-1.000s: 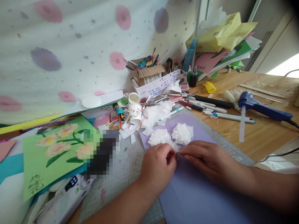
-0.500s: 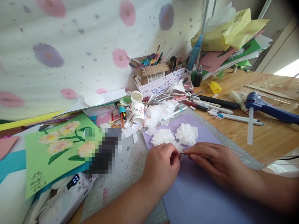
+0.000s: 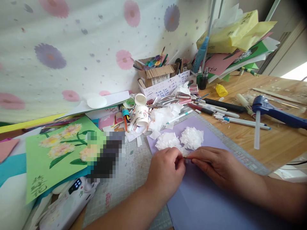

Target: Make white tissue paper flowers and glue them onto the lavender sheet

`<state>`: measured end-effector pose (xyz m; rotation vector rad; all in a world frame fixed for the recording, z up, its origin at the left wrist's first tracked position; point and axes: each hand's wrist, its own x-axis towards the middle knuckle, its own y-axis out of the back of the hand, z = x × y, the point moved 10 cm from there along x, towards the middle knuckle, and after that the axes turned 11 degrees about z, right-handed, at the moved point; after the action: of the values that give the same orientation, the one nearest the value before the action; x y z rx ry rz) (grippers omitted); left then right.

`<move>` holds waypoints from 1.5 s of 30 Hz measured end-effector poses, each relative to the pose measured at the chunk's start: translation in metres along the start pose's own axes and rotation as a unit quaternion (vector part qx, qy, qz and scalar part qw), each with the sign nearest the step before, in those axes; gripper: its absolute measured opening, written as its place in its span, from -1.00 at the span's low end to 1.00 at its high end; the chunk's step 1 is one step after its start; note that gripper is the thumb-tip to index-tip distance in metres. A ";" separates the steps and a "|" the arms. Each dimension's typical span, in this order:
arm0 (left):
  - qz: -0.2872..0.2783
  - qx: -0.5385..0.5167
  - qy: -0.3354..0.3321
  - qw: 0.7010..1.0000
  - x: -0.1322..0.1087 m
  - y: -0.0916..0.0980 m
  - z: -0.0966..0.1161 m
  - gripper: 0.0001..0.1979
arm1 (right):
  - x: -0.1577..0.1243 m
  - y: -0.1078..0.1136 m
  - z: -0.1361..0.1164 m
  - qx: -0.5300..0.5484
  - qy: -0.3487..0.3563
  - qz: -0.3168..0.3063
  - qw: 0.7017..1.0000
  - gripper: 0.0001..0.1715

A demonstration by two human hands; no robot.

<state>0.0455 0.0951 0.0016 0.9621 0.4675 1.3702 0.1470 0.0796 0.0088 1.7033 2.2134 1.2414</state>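
My left hand is closed in a pinch at a small piece of white tissue paper, its fingertips partly hidden. From the right, my right hand grips a thin dark stick between thumb and fingers, its tip meeting the tissue at my left fingertips. Just beyond both hands, two ruffled white paper flowers, a left one and a right one, sit on a sheet of purple paper. That sheet lies over a grey cutting mat.
A green picture of flowers lies at left above a white device with a lit display. Behind are a paper cup, tissue scraps and a cardboard box of brushes. Pens and a blue glue gun lie right.
My right hand has shifted slightly left with the stick, bringing its tip closer to my left fingertips. My left hand stays almost in place.
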 end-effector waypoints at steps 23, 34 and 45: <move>-0.001 -0.014 0.011 1.000 0.000 0.001 -0.001 -0.89 | 0.000 0.007 0.003 0.045 -0.024 0.019 0.999 -0.78; -0.004 -0.017 0.017 1.000 0.000 0.001 -0.002 -0.90 | 0.002 0.002 0.000 0.022 -0.016 0.005 1.000 -0.78; -0.004 -0.029 0.017 0.999 0.000 0.000 -0.003 -0.90 | 0.000 0.000 0.000 0.022 -0.008 0.000 1.000 -0.77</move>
<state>0.0433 0.0959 -0.0003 0.8886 0.4543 1.3871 0.1466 0.0798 0.0088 1.7219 2.2473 1.1833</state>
